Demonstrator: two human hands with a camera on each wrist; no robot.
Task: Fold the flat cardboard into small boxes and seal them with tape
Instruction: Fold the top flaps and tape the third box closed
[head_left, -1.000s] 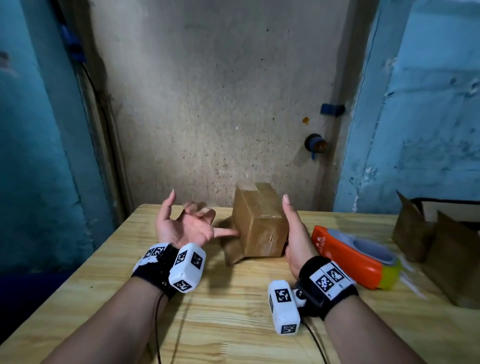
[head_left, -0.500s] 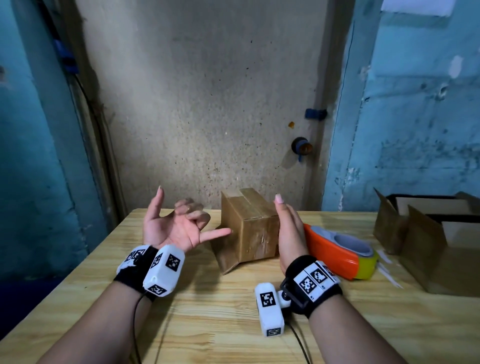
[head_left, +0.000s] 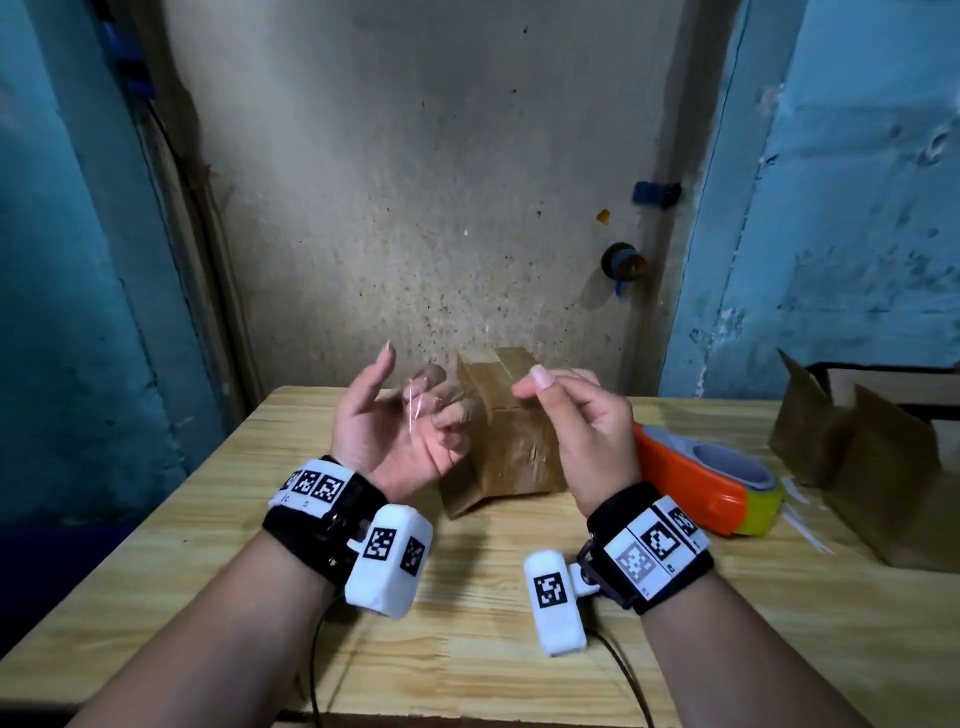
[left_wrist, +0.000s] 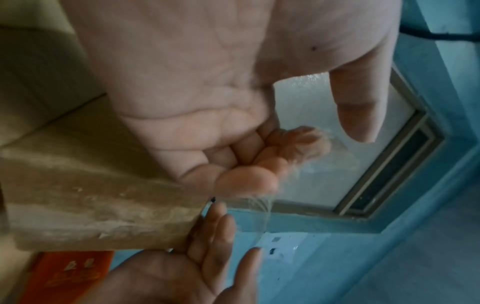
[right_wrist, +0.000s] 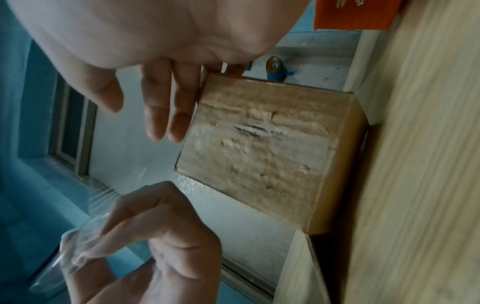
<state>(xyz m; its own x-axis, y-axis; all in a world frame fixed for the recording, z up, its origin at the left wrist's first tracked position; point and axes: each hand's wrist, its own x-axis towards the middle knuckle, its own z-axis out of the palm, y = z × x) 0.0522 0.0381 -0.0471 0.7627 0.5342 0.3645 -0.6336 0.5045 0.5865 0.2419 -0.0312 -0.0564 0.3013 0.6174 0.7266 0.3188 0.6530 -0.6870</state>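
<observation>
A: Hands first. Left hand (head_left: 400, 431) is raised palm-up above the surface (head_left: 467, 649), thumb upright, fingers curled in, with a strip of clear tape (head_left: 415, 410) stuck across the fingertips. The left wrist view shows that tape (left_wrist: 262, 207) wrinkled around the curled fingertips (left_wrist: 249, 181).

B: Right hand?

A: Right hand (head_left: 582, 421) is lifted opposite it, thumb tip meeting the forefinger in a pinch. Whether it grips the tape's other end I cannot tell; the film is too faint there. In the right wrist view the fingers (right_wrist: 166, 115) hang relaxed and nothing sits between them.

B: Box position?

A: Small cardboard box (head_left: 511, 441) stands on the surface just beyond both hands, centre, tilted, one flap splayed out at its near left bottom corner. Its top flaps are closed with a seam showing. Neither hand touches it in the head view; in the right wrist view the box (right_wrist: 262, 148) lies just beside the fingers.

B: Other items?

A: Orange tape dispenser (head_left: 696, 483) lies on the surface right of the box, close behind the right wrist. Open cardboard boxes (head_left: 857, 447) stand at the far right edge. Both wrists carry black bands with white marker blocks.
</observation>
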